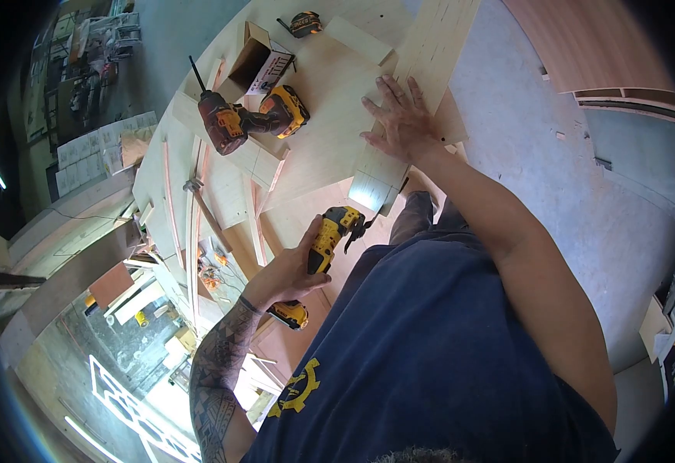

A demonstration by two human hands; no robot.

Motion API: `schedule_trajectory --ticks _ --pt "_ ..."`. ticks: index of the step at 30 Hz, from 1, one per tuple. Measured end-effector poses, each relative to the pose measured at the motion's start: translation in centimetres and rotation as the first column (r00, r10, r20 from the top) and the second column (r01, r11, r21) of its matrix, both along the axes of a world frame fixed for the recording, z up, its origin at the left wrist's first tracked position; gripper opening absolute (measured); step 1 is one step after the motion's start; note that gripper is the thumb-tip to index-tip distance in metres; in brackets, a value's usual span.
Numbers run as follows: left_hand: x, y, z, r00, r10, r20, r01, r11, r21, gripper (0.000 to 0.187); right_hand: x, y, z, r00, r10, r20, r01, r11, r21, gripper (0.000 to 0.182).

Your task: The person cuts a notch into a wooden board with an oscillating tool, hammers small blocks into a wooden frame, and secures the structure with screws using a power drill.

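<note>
My left hand (295, 270) is wrapped round the body of a yellow and black power tool (328, 241). The tool's dark blade end points toward the near end of a long pale wooden board (430, 50), and a bright patch of light falls on that end. I cannot make out whether the blade touches the wood. Farther along, my right hand (407, 119) lies palm down on the board with its fingers spread. Pencil-like lines cross the board near its lit end.
A red and black drill (226, 123), an open cardboard box (264, 62) and a tape measure (304, 25) sit on the plywood surface (330, 100). A hammer (210, 216) and wooden strips are at the left. Curved wooden panels (592, 46) stand at the upper right.
</note>
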State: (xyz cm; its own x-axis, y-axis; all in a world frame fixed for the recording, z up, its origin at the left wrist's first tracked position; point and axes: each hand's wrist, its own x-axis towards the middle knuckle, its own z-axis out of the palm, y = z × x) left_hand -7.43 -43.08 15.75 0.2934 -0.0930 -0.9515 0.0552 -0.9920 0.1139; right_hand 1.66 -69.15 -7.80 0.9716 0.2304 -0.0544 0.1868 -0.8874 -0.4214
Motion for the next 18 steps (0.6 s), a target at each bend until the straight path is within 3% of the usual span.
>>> schedule_trajectory --ticks 18 --pt "-0.2 0.3 -1.5 0.999 -0.049 0.010 0.049 0.998 -0.038 0.122 -0.2 0.1 0.1 1.000 -0.007 -0.011 0.007 1.000 -0.014 0.073"
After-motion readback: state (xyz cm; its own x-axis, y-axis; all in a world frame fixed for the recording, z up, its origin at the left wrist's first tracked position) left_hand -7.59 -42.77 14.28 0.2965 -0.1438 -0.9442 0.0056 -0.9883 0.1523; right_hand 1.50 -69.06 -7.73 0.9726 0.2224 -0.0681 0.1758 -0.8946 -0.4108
